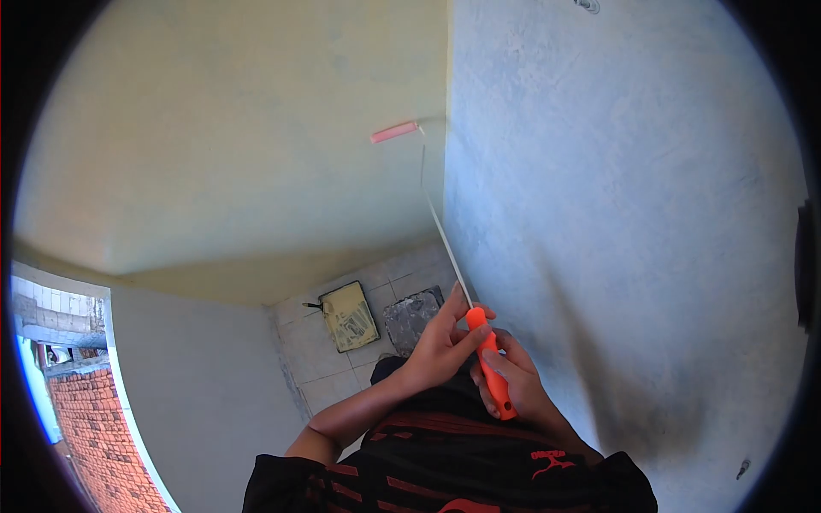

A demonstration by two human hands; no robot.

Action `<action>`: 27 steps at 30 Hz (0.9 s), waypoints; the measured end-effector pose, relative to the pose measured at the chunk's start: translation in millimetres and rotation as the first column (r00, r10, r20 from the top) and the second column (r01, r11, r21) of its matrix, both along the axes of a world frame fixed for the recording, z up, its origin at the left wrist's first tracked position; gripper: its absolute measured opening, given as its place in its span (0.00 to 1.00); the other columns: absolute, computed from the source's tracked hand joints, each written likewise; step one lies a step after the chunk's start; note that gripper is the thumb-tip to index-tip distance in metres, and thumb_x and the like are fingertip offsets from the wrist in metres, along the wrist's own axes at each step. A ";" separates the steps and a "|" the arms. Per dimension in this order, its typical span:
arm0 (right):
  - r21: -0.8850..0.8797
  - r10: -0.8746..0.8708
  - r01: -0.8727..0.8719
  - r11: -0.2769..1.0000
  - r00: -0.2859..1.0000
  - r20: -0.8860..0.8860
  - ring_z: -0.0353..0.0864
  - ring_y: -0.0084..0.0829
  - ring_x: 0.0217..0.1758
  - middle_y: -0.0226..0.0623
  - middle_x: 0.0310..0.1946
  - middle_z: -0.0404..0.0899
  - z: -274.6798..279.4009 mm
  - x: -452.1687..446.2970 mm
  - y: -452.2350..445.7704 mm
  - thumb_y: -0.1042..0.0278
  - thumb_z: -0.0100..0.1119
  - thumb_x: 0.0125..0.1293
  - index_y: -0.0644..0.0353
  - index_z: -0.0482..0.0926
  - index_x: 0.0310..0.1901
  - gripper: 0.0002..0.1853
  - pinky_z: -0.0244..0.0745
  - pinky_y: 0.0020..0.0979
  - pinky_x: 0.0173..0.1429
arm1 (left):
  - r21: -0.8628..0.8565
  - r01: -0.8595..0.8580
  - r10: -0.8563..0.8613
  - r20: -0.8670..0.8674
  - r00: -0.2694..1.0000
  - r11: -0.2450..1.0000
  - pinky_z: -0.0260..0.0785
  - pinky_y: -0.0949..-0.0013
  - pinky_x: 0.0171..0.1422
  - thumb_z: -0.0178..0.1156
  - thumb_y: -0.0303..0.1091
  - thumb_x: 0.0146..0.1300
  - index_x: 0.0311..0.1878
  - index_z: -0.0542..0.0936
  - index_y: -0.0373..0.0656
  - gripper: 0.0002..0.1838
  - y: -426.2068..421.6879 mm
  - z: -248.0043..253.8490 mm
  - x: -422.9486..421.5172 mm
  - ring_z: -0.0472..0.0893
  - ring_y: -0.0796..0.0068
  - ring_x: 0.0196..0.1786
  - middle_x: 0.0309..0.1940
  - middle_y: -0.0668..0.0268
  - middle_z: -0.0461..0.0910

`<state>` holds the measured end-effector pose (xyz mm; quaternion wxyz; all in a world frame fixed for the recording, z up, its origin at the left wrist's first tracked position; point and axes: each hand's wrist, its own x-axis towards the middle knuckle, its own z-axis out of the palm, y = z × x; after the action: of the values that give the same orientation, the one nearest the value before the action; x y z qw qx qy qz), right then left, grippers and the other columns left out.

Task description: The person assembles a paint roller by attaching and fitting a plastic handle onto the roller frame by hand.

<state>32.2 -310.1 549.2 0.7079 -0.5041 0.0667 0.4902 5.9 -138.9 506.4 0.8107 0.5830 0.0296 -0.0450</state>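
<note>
A paint roller with a pink sleeve (394, 132) is up by the yellowish wall (256, 154), near the corner with the pale blue wall (616, 188). Its long thin metal rod runs down to an orange handle (493, 368). My left hand (445, 342) is closed round the top of the handle, where the rod enters it. Lower on the same handle, my right hand (513, 376) has its fingers wrapped round it.
On the tiled floor (321, 363) lie a paint tray (349, 317) with yellowish paint and a brush-like handle at its edge, and a dark, stained square object (410, 318). A window opening at the lower left shows a tiled roof (98, 427).
</note>
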 end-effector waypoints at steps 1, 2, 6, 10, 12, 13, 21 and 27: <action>-0.007 -0.013 0.013 1.000 1.000 0.018 0.70 0.29 0.10 0.41 0.28 0.76 4.1 -1.6 -1.1 0.58 0.48 0.77 0.55 0.60 0.70 0.25 0.65 0.28 0.12 | 0.001 -0.001 0.001 -0.003 1.000 1.000 0.77 0.72 0.52 0.55 0.26 0.75 0.81 0.41 0.38 0.41 -0.8 -0.2 1.3 0.81 0.77 0.49 0.58 0.56 0.74; -0.016 -0.027 0.027 1.000 0.999 0.035 0.70 0.29 0.10 0.40 0.28 0.75 5.3 -1.7 0.5 0.58 0.48 0.77 0.55 0.59 0.71 0.26 0.64 0.27 0.12 | -0.001 0.019 -0.019 0.010 1.000 1.000 0.77 0.73 0.52 0.55 0.26 0.76 0.81 0.42 0.37 0.40 -0.4 -0.9 4.2 0.81 0.77 0.49 0.57 0.57 0.75; -0.016 -0.082 0.082 0.996 0.996 0.028 0.69 0.28 0.09 0.39 0.26 0.73 -23.7 15.2 -7.1 0.56 0.48 0.78 0.56 0.59 0.71 0.26 0.63 0.28 0.11 | 0.026 0.054 -0.053 -0.028 0.998 0.998 0.77 0.72 0.51 0.56 0.28 0.76 0.80 0.47 0.35 0.38 -6.6 -24.3 30.7 0.80 0.77 0.50 0.55 0.57 0.77; -0.031 -0.021 0.022 0.999 0.999 0.029 0.68 0.25 0.09 0.35 0.22 0.71 -43.9 44.3 -25.1 0.55 0.49 0.77 0.59 0.64 0.66 0.23 0.63 0.26 0.11 | 0.036 0.061 -0.061 -0.001 0.998 0.997 0.77 0.70 0.51 0.57 0.30 0.75 0.78 0.51 0.33 0.36 -19.8 -61.5 55.4 0.81 0.76 0.49 0.52 0.57 0.79; -0.070 0.002 0.002 0.998 0.999 0.049 0.67 0.25 0.08 0.34 0.22 0.71 -51.4 55.2 -31.9 0.54 0.49 0.78 0.60 0.67 0.64 0.22 0.62 0.26 0.11 | 0.017 0.006 -0.005 -0.030 1.000 1.000 0.78 0.67 0.52 0.58 0.31 0.74 0.72 0.60 0.31 0.29 -30.7 -77.7 64.0 0.82 0.74 0.49 0.49 0.57 0.80; -0.091 0.009 -0.005 0.996 0.999 0.036 0.66 0.24 0.08 0.33 0.21 0.71 -52.6 61.8 -29.6 0.54 0.49 0.77 0.60 0.69 0.59 0.19 0.61 0.27 0.11 | 0.021 0.012 -0.011 -0.024 1.000 1.000 0.78 0.67 0.52 0.58 0.31 0.74 0.72 0.60 0.31 0.29 -30.1 -83.7 68.8 0.82 0.74 0.49 0.49 0.57 0.80; -0.186 0.076 -0.073 0.980 0.997 0.005 0.68 0.22 0.12 0.30 0.23 0.72 -159.2 129.4 12.7 0.53 0.51 0.76 0.57 0.72 0.52 0.16 0.61 0.25 0.13 | -0.167 -0.063 -0.004 -0.372 0.928 0.984 0.80 0.61 0.55 0.60 0.36 0.73 0.57 0.71 0.34 0.17 7.1 -175.8 123.4 0.85 0.67 0.48 0.49 0.57 0.82; -0.208 0.097 -0.085 0.974 0.994 0.046 0.70 0.23 0.14 0.31 0.23 0.73 -129.1 123.3 19.6 0.54 0.53 0.75 0.59 0.73 0.51 0.16 0.66 0.28 0.16 | -0.186 -0.042 -0.014 -0.288 0.957 0.982 0.78 0.63 0.58 0.59 0.36 0.74 0.57 0.72 0.35 0.16 12.8 -153.6 113.2 0.83 0.68 0.50 0.49 0.59 0.81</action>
<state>155.5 -290.5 420.1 0.6305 -0.5906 0.0738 0.4983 119.1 -126.1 352.8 0.8501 0.4897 0.1471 -0.1262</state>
